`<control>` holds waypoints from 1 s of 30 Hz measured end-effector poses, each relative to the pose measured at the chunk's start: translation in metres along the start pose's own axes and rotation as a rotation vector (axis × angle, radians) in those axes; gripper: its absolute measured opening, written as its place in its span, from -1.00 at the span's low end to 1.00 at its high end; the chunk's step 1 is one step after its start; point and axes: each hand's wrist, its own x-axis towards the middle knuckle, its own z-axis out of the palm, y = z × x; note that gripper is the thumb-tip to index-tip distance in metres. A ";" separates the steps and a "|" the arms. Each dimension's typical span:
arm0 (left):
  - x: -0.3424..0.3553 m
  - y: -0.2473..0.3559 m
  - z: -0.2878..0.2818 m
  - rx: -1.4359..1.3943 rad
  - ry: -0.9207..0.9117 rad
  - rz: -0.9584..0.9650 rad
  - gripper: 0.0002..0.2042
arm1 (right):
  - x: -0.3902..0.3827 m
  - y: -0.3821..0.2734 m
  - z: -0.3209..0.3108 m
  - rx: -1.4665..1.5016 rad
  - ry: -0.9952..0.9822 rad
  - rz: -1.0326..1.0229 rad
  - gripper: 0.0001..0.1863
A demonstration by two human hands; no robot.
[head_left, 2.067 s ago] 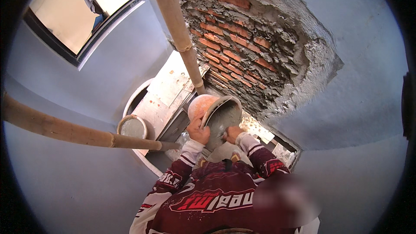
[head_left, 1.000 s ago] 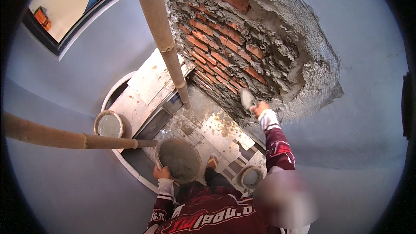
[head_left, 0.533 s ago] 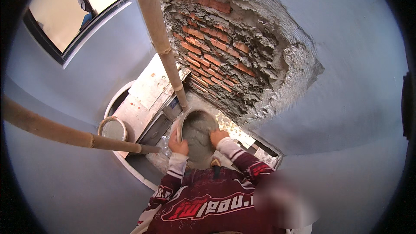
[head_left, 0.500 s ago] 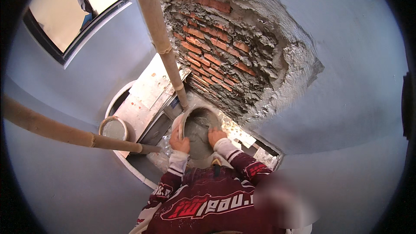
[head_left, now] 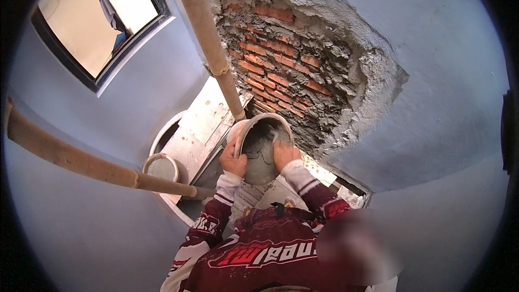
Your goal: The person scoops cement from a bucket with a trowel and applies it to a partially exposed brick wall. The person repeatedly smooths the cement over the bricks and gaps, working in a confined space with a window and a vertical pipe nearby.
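My left hand (head_left: 233,159) grips the rim of a pale bucket (head_left: 237,132), which is tipped on its side with grey wet mortar (head_left: 259,165) inside. My right hand (head_left: 286,154) is inside the bucket's mouth, closed on a small trowel (head_left: 274,136) whose blade is partly in the mortar and blurred. Just beyond the bucket is a recessed patch of red brick (head_left: 281,62), roughly coated with grey mortar and ringed by chipped render.
Two bamboo poles (head_left: 208,32) (head_left: 81,159) cross the left of the view. A light board (head_left: 205,113) lies beyond a smaller bucket (head_left: 161,167) of grey material at lower left. Smooth blue-grey walls (head_left: 438,130) surround me, with a dark-framed window opening (head_left: 65,54) at upper left.
One second ago my right hand held the trowel against the bricks; now it is back in the bucket. The bucket is tilted, and slightly higher in view than half a second ago.
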 end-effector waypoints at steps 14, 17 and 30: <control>-0.014 0.033 -0.011 0.113 -0.094 0.300 -0.81 | -0.026 -0.009 0.037 0.552 -0.311 -0.009 -0.72; -0.014 0.004 -0.039 0.119 -0.058 0.239 -0.58 | -0.030 -0.038 -0.002 0.380 -0.253 -0.103 -0.66; -0.022 0.023 -0.024 0.096 -0.068 0.300 -0.79 | -0.005 -0.014 0.052 0.636 -0.516 0.058 -0.66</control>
